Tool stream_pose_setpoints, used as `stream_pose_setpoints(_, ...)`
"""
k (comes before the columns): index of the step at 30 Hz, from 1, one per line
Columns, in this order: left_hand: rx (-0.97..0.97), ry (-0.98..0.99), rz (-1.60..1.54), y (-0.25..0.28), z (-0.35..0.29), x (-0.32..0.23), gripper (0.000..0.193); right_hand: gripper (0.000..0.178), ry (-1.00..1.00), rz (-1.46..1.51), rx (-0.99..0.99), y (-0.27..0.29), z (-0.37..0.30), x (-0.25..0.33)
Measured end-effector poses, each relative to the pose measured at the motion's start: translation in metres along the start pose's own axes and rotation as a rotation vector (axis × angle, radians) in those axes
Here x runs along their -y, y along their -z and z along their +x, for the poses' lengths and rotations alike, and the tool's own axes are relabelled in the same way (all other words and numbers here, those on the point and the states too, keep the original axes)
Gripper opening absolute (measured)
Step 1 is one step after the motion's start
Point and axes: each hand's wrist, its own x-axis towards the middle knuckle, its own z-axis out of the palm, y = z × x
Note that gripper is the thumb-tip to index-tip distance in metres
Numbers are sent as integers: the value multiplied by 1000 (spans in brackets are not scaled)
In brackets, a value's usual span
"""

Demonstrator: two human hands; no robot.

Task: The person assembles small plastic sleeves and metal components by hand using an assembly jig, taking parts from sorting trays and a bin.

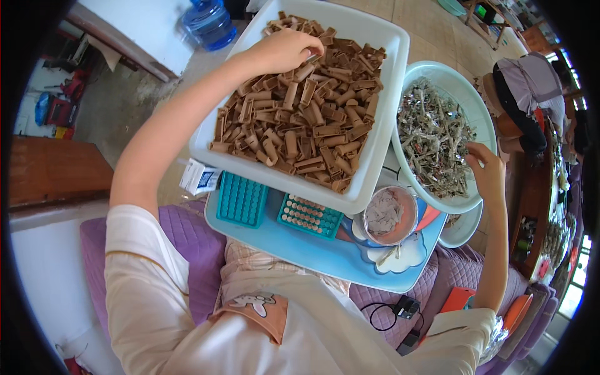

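My left hand [286, 51] is over the far part of a white plastic tub [199, 140], its fingers curled down among many brown half-round plastic casings [306, 115]. What its fingertips pinch, if anything, is too small to make out. My right hand [488, 170] reaches over the right rim of a pale green basin [485, 119]. Its thumb and forefinger are bent and a little apart, close to a heap of small tangled metallic-looking parts [434, 134]. Nothing shows between those fingers.
Below the tub, a blue lap table [294, 247] bears a teal grid tray [242, 199], another teal tray [309, 215] with small round pieces, and a round bowl [390, 215] of whitish scraps. A black adapter [407, 306] lies on purple quilting. A blue water jug [209, 26] stands far left; a person [528, 87] is far right.
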Motion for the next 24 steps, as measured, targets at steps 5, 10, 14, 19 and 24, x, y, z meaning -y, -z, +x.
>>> stream_pose_setpoints(5, 241, 191, 21, -23, 16, -24, 37, 24, -7, 351, -28, -12, 6, 3)
stream_pose_setpoints(10, 230, 161, 249, -35, 25, -38, 27, 23, -47, 721, -87, -18, -6, 44)
stream_pose_setpoints(14, 12, 155, -235, -17, 22, -37, 22, 23, -160, 869, 16, -21, -26, 58)
stream_pose_setpoints(19, -198, 295, -1149, 3, -27, -120, 8, 16, -43, 1008, 8, -33, -61, 90)
stream_pose_setpoints(24, -386, 325, -1659, -22, -113, -206, 13, 19, -115, 1030, -87, -46, -128, 158)
